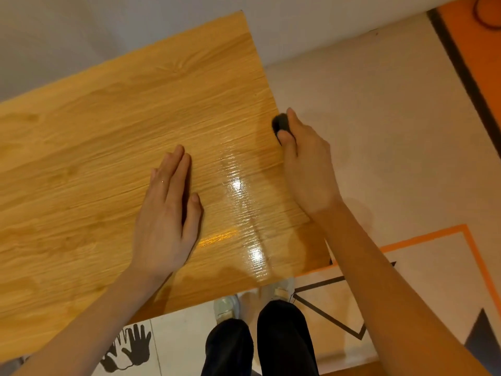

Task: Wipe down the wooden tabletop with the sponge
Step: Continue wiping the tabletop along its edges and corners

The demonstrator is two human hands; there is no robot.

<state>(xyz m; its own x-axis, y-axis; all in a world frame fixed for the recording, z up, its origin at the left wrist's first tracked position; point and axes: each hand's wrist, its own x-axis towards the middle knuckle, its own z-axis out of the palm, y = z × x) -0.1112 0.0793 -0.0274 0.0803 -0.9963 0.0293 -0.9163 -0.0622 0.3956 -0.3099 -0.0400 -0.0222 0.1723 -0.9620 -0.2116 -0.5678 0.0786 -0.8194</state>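
Tabletop point(113, 137): broad wood surface under both hands; bare room runs far left of the flat hand.
Right edge: directly beneath the sponge; a stroke should turn back inward.
Left hand point(168, 213): flat, fingers together, holding nothing, bracing.
Right hand point(306, 169): clamped on the sponge.
Sponge point(280, 124): dark, at its fingertips; press flat, overlap passes.

Glossy wood-grain tabletop point(108, 147) with wet sheen; matt dark sponge point(280, 123).
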